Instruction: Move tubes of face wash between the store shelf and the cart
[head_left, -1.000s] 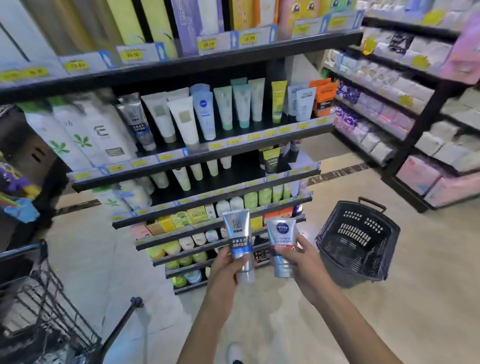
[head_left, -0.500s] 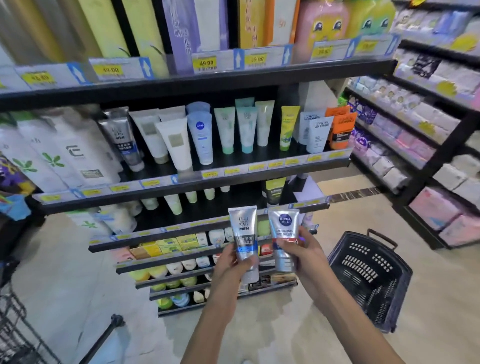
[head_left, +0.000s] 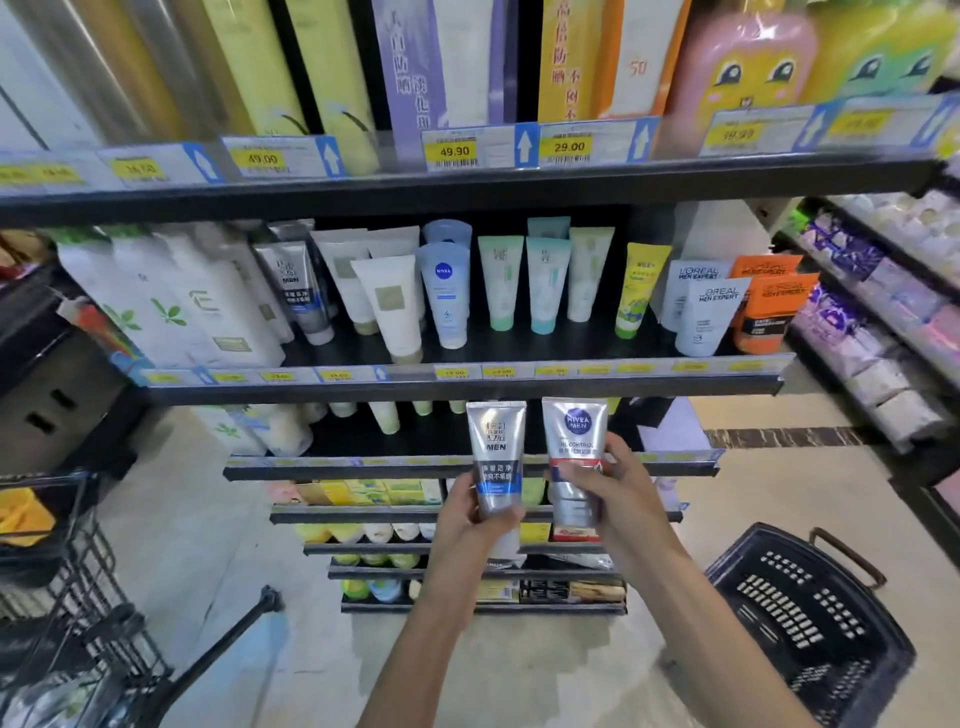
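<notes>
My left hand (head_left: 470, 512) grips a silver tube with a blue band marked MEN (head_left: 496, 452), held upright. Beside it my right hand (head_left: 610, 486) grips a silver Nivea Men tube with a red band (head_left: 574, 441), also upright. Both tubes are raised in front of the black store shelf (head_left: 467, 387), just below its row of standing face wash tubes. A matching silver MEN tube (head_left: 298, 286) stands on that shelf at the left. The wire cart (head_left: 72, 597) is at the lower left, partly cut off by the frame edge.
A dark plastic basket (head_left: 810, 618) sits on the floor at the lower right. White bottles (head_left: 171, 306) fill the shelf's left end, L'Oreal tubes (head_left: 711, 312) its right end. Another rack of packaged goods (head_left: 883, 322) runs along the right. Lower shelves hold small jars and boxes.
Both hands have lifted the two tubes higher and closer to the shelf of face wash. The view has tilted upward, so the cart and basket sit lower in the frame.
</notes>
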